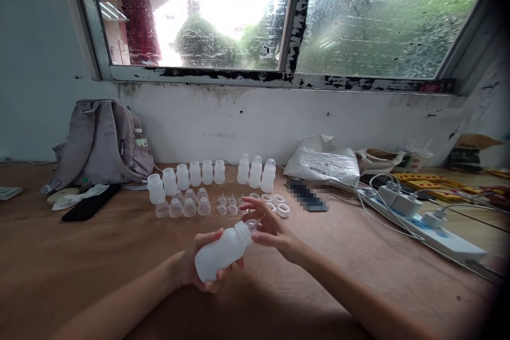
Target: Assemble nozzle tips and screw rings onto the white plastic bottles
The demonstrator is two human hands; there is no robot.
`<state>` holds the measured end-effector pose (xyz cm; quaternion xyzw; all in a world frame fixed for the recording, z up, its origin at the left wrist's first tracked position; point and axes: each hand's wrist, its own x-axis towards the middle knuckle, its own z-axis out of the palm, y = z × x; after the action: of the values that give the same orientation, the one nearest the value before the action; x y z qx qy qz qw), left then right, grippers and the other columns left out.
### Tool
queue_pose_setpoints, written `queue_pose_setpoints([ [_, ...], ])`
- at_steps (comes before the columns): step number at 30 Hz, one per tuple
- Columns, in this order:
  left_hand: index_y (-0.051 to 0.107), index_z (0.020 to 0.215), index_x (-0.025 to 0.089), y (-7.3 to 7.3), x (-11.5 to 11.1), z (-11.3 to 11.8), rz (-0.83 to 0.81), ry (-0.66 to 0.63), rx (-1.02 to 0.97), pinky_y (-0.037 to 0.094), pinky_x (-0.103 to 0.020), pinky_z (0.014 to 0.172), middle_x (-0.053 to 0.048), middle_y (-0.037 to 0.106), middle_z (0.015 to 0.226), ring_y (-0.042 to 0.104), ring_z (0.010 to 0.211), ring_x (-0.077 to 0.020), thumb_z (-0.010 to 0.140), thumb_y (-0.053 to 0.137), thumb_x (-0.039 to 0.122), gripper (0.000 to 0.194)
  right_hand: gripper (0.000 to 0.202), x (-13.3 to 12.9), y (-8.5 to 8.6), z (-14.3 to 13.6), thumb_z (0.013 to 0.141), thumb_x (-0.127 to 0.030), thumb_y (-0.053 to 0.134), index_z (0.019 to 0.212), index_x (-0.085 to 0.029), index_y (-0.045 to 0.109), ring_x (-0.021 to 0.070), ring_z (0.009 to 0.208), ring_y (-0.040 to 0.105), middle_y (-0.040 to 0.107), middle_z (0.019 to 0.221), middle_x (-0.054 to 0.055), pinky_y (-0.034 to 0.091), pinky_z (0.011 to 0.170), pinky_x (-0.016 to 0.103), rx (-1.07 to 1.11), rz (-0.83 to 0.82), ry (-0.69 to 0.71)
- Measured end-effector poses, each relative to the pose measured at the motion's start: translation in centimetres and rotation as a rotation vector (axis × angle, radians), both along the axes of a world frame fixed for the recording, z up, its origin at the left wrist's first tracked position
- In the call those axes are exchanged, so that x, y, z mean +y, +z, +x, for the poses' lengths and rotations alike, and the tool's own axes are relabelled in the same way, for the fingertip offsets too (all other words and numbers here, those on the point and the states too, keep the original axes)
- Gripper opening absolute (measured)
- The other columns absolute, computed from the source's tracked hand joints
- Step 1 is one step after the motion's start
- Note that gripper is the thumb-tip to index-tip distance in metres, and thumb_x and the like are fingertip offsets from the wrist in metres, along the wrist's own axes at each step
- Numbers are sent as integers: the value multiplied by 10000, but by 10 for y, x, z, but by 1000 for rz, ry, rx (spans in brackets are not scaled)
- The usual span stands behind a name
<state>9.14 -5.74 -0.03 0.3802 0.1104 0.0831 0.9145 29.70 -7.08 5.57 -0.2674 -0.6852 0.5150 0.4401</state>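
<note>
A frosted white baby bottle (221,255) is tilted, its neck pointing up and right. My left hand (199,263) is closed around its body. At its mouth sits a clear nipple (252,225), with the thumb and fingers of my right hand (274,228) curled about it. Behind my hands, clear bottle caps (176,207) stand in rows, beside several loose nipples (222,202) and white collar rings (282,210). Open bottles (183,177) are lined up at the back left. Three capped bottles (255,171) stand to their right.
A grey backpack (103,141) leans on the wall at left, with a black phone-like slab (90,204) in front. A silver padded bag (324,162), a blurred dark phone (308,196) and a white power strip (434,234) with cables lie right. Another person's hand (494,196) shows at far right.
</note>
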Motion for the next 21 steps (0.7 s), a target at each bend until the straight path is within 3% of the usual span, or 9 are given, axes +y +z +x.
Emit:
queue_pose_setpoints([
  [3, 523, 988, 46, 5, 3, -5, 69, 54, 57, 176, -196, 278, -34, 527, 547, 482, 357, -139, 694, 365, 668, 706, 290, 12, 1, 7, 752, -428, 537, 917, -192, 501, 106, 626, 522, 532, 782, 14, 419, 490, 213, -92, -88, -51],
  [7, 533, 1002, 20, 7, 5, -11, 179, 127, 148, 175, -187, 253, -63, 545, 581, 506, 380, -130, 754, 319, 600, 666, 349, 15, -3, 10, 789, -476, 453, 631, -167, 425, 48, 355, 361, 414, 449, -67, 276, 352, 177, -256, -87, -40],
  [15, 544, 1004, 34, 10, 9, -14, 286, 143, 263, 199, -184, 243, -63, 562, 578, 522, 399, -128, 783, 294, 542, 608, 290, 17, -10, 9, 789, -434, 483, 680, -169, 436, 59, 426, 398, 404, 509, -58, 313, 383, 182, -243, 78, -85],
  [21, 550, 999, 53, 12, 9, -15, 339, 166, 287, 217, -178, 248, -54, 570, 595, 530, 399, -126, 767, 359, 536, 569, 276, 22, -14, 11, 778, -417, 511, 691, -167, 437, 67, 456, 426, 416, 543, -49, 345, 413, 198, -230, 75, -35],
])
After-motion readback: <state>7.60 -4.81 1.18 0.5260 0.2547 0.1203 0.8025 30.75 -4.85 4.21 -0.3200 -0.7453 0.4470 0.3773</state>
